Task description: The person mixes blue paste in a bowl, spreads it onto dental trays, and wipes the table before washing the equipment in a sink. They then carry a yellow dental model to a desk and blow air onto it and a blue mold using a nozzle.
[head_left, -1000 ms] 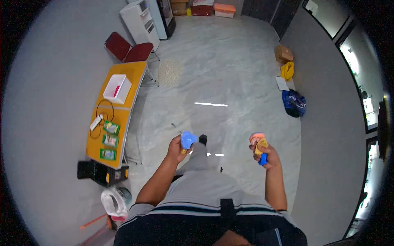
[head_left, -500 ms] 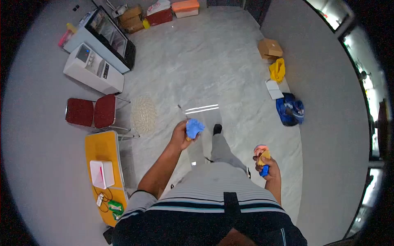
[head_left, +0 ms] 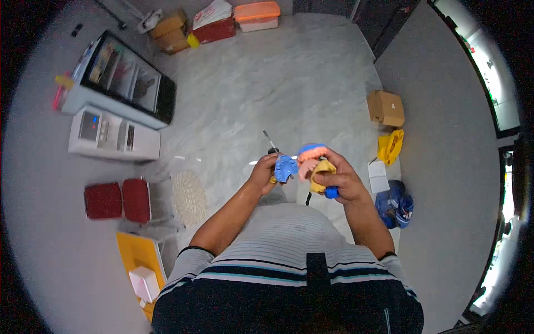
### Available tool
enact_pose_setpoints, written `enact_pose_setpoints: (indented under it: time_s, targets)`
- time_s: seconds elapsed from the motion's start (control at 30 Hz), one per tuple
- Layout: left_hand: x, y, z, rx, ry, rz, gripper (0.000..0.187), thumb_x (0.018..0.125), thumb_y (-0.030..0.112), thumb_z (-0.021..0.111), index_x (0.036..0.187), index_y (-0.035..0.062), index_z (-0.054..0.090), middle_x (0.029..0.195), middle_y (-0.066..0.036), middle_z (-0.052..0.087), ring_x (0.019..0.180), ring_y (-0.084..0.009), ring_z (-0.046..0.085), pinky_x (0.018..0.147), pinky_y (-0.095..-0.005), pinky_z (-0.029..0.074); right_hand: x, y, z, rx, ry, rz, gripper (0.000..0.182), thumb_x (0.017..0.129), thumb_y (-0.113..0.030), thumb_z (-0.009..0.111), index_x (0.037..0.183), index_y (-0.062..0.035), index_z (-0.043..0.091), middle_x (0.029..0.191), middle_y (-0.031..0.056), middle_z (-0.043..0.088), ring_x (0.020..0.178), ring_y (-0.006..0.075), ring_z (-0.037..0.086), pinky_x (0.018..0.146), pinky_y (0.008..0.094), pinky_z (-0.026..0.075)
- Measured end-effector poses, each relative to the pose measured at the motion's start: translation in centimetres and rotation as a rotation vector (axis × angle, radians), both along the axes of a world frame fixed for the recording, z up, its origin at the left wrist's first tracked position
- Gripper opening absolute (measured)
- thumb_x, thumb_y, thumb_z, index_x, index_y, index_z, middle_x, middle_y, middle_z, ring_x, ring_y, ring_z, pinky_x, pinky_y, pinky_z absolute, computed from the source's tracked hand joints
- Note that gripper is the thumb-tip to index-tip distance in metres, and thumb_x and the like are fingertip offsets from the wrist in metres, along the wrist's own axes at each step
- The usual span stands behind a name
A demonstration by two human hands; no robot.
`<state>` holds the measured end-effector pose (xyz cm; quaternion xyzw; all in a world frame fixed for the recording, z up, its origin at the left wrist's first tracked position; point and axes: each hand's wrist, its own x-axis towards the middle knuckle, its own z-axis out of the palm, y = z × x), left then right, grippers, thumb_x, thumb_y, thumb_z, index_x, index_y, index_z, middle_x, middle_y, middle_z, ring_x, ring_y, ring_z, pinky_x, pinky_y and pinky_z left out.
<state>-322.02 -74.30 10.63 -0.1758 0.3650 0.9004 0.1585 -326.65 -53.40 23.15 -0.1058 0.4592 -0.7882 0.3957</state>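
Note:
My left hand (head_left: 262, 173) is closed around a blue dental cast (head_left: 286, 168). A thin metal tool (head_left: 269, 138) with a flattened tip sticks out beyond that hand; its lower end is hidden. Something small and yellow shows under my left fingers. Close to its right, my right hand (head_left: 346, 177) is closed on several dental models. Among them are a pink model with a blue top (head_left: 311, 152), a yellow cast (head_left: 324, 176) under my thumb and a blue piece (head_left: 331, 192) below it. The two hands are held near each other at waist height.
At left stand a glass-door fridge (head_left: 127, 75), a white water dispenser (head_left: 114, 136), a red chair (head_left: 136, 200) and a yellow table (head_left: 129, 253) with a white bin (head_left: 143, 284). Along the right wall lie a cardboard box (head_left: 386, 108), a yellow bag (head_left: 390, 146) and a blue bag (head_left: 395, 203).
My right hand has come up and inward with its dental models, close beside the left. My left hand has shifted slightly right with the blue cast. The view has moved forward.

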Motion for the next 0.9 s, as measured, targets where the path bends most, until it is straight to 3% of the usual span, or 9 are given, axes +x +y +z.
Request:
enact_pose_setpoints:
  time_s: [0.2,0.3,0.37,0.47,0.67,0.77,0.8,0.87,0.9]
  targets:
    - [-21.1,-1.2,0.2,0.105,0.082,-0.146,0.026,0.091,0.024,0.053,0.101,0.0027,0.062,0.086,-0.007,0.065,0.068,-0.0170,0.065,0.051,-0.0286,0.052,-17.8,-6.7,-0.5,-0.260,-0.055,-0.105,0.041,0.081,-0.001,0.065,0.119,-0.0022,0.052,0.105,0.0063,0.060,0.096,0.0153,0.060,0.084,0.0297,0.050]
    - [-30.8,-1.1,3.5,-0.112,0.365,-0.416,0.028,0.089,0.028,0.059,0.105,0.0049,0.061,0.093,-0.006,0.065,0.080,-0.0180,0.066,0.060,-0.0299,0.055,-26.9,-7.0,-1.2,-0.190,0.020,-0.165,0.041,0.081,-0.003,0.066,0.119,-0.0015,0.051,0.106,0.0067,0.060,0.098,0.0159,0.059,0.085,0.0297,0.049]
    - [-36.8,-0.3,2.7,0.061,0.018,-0.347,0.035,0.088,0.030,0.062,0.112,0.0054,0.059,0.098,-0.005,0.064,0.087,-0.0188,0.065,0.067,-0.0327,0.056,-32.2,-6.4,-2.6,-0.129,0.004,-0.214,0.041,0.081,-0.004,0.068,0.118,-0.0021,0.052,0.107,0.0067,0.060,0.100,0.0163,0.059,0.086,0.0298,0.049]
    - [-45.6,0.7,-0.3,0.018,0.283,-0.359,0.038,0.088,0.029,0.063,0.115,0.0044,0.055,0.098,-0.007,0.064,0.087,-0.0199,0.065,0.069,-0.0346,0.057,-40.9,-5.2,-1.8,-0.056,-0.071,-0.268,0.042,0.079,-0.001,0.067,0.118,-0.0010,0.052,0.106,0.0066,0.060,0.097,0.0158,0.060,0.083,0.0306,0.050]
    - [-65.1,4.3,-3.2,0.117,0.199,-0.416,0.039,0.088,0.032,0.061,0.117,0.0074,0.056,0.102,-0.009,0.064,0.093,-0.0237,0.064,0.068,-0.0344,0.056,-59.9,-0.9,-3.4,0.046,-0.006,-0.218,0.042,0.079,-0.003,0.069,0.118,-0.0021,0.054,0.106,0.0057,0.061,0.099,0.0143,0.059,0.085,0.0298,0.049]
    - [-75.2,5.9,-2.5,-1.071,1.410,-0.175,0.036,0.079,0.020,0.070,0.110,0.0040,0.059,0.103,-0.009,0.064,0.096,-0.0255,0.063,0.075,-0.0357,0.055,-69.7,1.5,-1.4,-0.031,0.052,-0.194,0.041,0.079,-0.004,0.070,0.117,-0.0025,0.054,0.106,0.0052,0.061,0.098,0.0134,0.059,0.085,0.0293,0.048]
    - [-78.1,6.4,-3.4,-1.055,1.418,-0.187,0.036,0.079,0.020,0.070,0.110,0.0040,0.059,0.103,-0.009,0.064,0.096,-0.0255,0.063,0.075,-0.0357,0.055,-72.6,2.2,-0.9,-0.014,0.077,-0.205,0.041,0.078,-0.004,0.071,0.116,-0.0025,0.054,0.105,0.0050,0.061,0.097,0.0133,0.059,0.085,0.0288,0.047]
    - [-84.1,7.7,-4.6,0.008,0.236,-0.532,0.041,0.076,0.020,0.073,0.111,0.0047,0.059,0.106,-0.008,0.064,0.097,-0.0236,0.063,0.084,-0.0361,0.052,-78.2,3.7,-0.9,0.015,0.104,-0.234,0.042,0.077,-0.005,0.073,0.114,-0.0026,0.054,0.103,0.0048,0.062,0.096,0.0133,0.059,0.084,0.0284,0.047]
    - [-85.0,7.8,-3.4,-0.530,0.549,-0.658,0.042,0.083,0.025,0.065,0.119,0.0074,0.054,0.112,-0.007,0.061,0.100,-0.0214,0.061,0.087,-0.0372,0.050,-79.2,3.7,-1.4,0.063,0.132,-0.239,0.042,0.077,-0.007,0.073,0.114,-0.0029,0.055,0.104,0.0043,0.063,0.097,0.0145,0.060,0.086,0.0296,0.047]
